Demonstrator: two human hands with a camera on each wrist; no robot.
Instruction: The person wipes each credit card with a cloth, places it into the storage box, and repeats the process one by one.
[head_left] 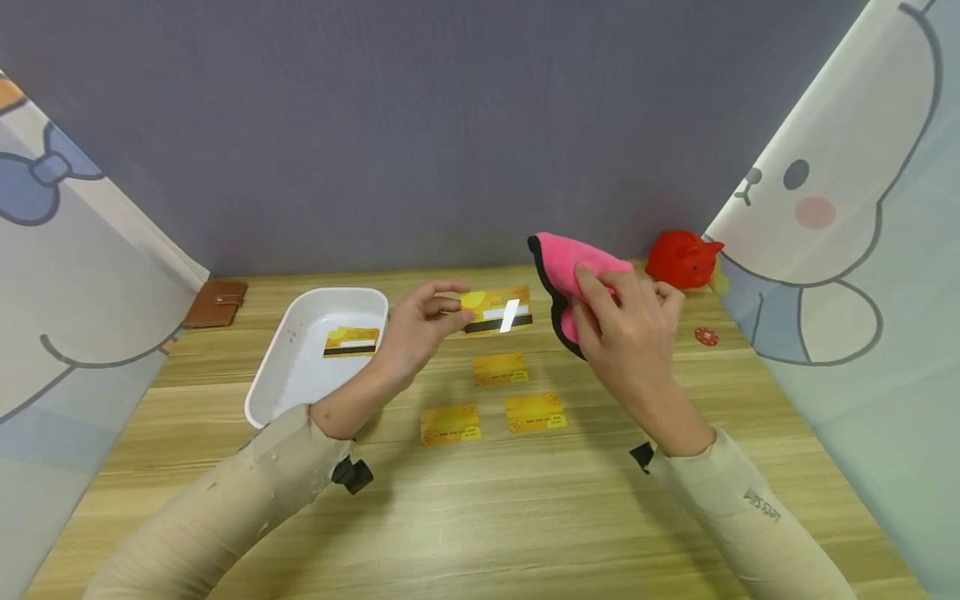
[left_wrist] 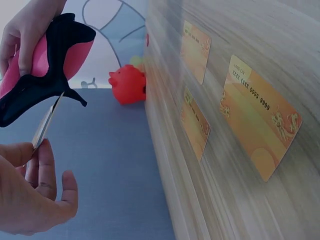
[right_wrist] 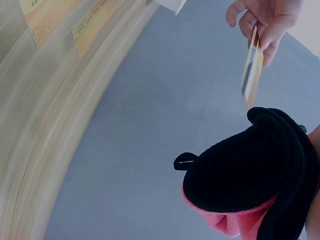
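My left hand [head_left: 408, 337] pinches a gold bank card [head_left: 495, 300] between thumb and fingers, its striped back toward the head camera. In my right hand [head_left: 636, 327] is a folded pink cloth [head_left: 564, 257] with black edging, gripped between thumb and fingers. Its black side and small hanging loop [right_wrist: 185, 161] show in the right wrist view. The card's far end is right by the cloth's black edge in the left wrist view. Below the hands, three gold cards lie number side up on the table: one behind [head_left: 500, 369], one front left [head_left: 450, 425], one front right [head_left: 535, 413].
At the left stands a white tray [head_left: 288, 385] with another gold card [head_left: 351, 342] in it, stripe side up. A brown wallet [head_left: 216, 304] lies at the back left. A red piggy bank [head_left: 678, 260] and a red poker chip [head_left: 706, 336] are at the right.
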